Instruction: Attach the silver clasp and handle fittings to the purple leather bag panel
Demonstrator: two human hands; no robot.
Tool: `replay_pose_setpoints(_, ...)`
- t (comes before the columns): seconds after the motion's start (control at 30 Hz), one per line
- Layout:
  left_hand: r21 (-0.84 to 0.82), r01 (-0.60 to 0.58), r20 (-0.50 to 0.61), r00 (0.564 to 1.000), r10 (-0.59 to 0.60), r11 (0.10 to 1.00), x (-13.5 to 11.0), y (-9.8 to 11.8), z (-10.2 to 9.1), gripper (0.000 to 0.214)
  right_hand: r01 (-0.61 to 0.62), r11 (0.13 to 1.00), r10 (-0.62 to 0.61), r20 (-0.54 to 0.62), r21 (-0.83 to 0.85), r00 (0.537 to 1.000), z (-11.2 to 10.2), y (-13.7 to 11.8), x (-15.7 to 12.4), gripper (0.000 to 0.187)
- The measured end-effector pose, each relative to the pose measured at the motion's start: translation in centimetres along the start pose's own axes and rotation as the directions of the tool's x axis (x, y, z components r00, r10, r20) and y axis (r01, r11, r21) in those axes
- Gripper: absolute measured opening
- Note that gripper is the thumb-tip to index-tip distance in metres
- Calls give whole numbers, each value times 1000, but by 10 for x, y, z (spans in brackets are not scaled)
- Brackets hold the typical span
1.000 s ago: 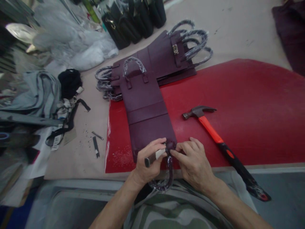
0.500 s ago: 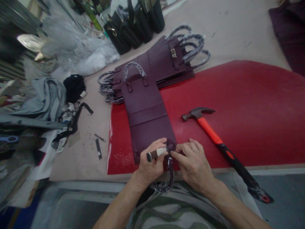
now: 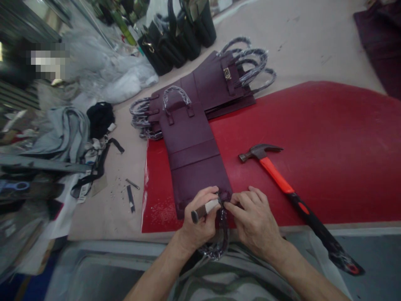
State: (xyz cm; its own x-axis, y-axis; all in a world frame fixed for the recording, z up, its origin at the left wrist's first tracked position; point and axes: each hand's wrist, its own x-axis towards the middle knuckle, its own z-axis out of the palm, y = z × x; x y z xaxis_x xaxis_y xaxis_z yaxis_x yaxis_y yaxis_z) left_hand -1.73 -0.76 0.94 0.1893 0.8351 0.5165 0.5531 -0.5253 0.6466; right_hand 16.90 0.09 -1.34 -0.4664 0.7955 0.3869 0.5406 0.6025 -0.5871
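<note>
A flat purple leather bag panel (image 3: 191, 154) lies lengthwise on a red mat (image 3: 313, 142). Its far end has a plastic-wrapped handle (image 3: 176, 94); its near end has another wrapped handle (image 3: 219, 238) hanging over the table edge. My left hand (image 3: 200, 217) is closed round a small tool with a dark and pale grip (image 3: 204, 209), its tip at the handle tab on the panel's near edge. My right hand (image 3: 253, 221) pinches that same tab from the right with thumb and forefinger.
A claw hammer (image 3: 282, 179) with an orange and black shaft lies on the mat to the right. A stack of purple panels (image 3: 219, 79) and black bags (image 3: 178, 33) lie further back. Cloth, straps and scraps (image 3: 94, 159) clutter the left side.
Both hands stay at the panel's near tab with little movement; the view has shifted slightly, so everything sits a bit lower in frame.
</note>
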Motion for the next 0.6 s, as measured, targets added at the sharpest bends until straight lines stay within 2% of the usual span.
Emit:
replay_pose_setpoints(0.33, 67, 8, 6, 1000, -9, 998, 6, -2, 7, 20, -13, 1000, 13, -1, -6, 1000, 0, -1, 1, 28)
replay_pose_setpoints(0.47, 45, 35, 20, 999, -36, 998, 6, -3, 9, 20, -17, 1000, 17, 2, -12, 1000, 2, -1, 1, 29)
replay_pose_setpoints(0.6, 16, 68, -20, 997, -68, 998, 5, -4, 11, 18, -12, 999, 13, -35, 44, 999, -5, -4, 2, 27)
